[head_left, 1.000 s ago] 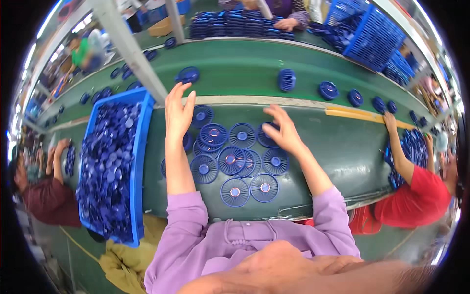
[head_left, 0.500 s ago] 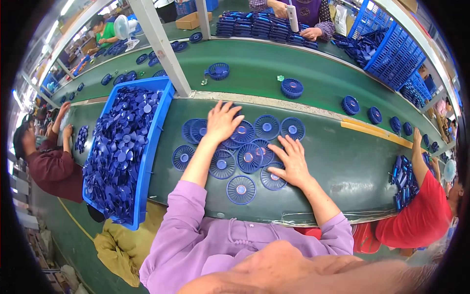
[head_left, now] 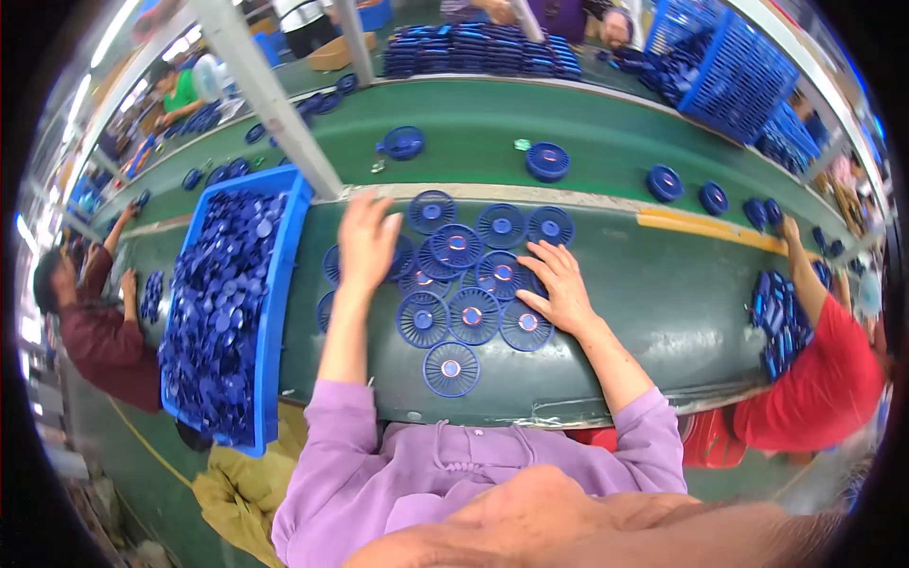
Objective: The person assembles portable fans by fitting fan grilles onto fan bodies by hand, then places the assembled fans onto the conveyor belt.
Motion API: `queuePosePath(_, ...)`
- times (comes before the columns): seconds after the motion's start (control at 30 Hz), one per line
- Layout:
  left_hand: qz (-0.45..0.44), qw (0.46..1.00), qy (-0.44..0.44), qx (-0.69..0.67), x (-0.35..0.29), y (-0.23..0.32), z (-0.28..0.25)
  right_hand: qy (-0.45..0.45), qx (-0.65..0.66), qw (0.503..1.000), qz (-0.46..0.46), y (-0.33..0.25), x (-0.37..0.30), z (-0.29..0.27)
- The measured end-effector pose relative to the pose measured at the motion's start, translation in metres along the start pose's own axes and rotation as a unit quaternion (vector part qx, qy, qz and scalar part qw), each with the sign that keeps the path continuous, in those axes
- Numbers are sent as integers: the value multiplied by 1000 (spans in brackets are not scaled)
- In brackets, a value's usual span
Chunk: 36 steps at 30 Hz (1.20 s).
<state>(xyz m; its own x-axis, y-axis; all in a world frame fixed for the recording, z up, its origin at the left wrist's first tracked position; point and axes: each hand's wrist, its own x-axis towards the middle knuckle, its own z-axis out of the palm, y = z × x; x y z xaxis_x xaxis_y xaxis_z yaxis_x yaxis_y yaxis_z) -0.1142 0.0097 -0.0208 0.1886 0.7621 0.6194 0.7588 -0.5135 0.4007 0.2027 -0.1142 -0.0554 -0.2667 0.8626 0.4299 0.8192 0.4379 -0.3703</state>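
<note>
Where left hand [head_left: 367, 244] blocks view, discs [head_left: 405, 259] half-hidden

left hand [head_left: 367, 241] left of center, kinda blurry, fingers pointing up | left forearm [head_left: 343, 336] pretty much vertical | right hand [head_left: 561, 292] right of center, fingers loosely spread | right forearm [head_left: 615, 364] slanting up-left

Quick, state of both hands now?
Left hand: open, nothing seen in it.
Right hand: open, fingers spread at the blue grilles; cannot tell if touching.
</note>
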Motion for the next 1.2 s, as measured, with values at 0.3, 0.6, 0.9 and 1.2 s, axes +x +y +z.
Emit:
queuePosePath(0.3,-119,987,-79,70,-59,-79,-12,94,73,993,23,9,18,-10)
queuePosePath(0.6,-107,966,-177,-157,-28,-57,10,9,-12,990,138,53,47,4)
queuePosePath(0.9,-50,988,16,-146,57,-57,24,86,-69,989,97,54,43,12)
queuePosePath(1.2,-51,989,-129,51,127,-35,138,91,-65,988,104,51,42,11)
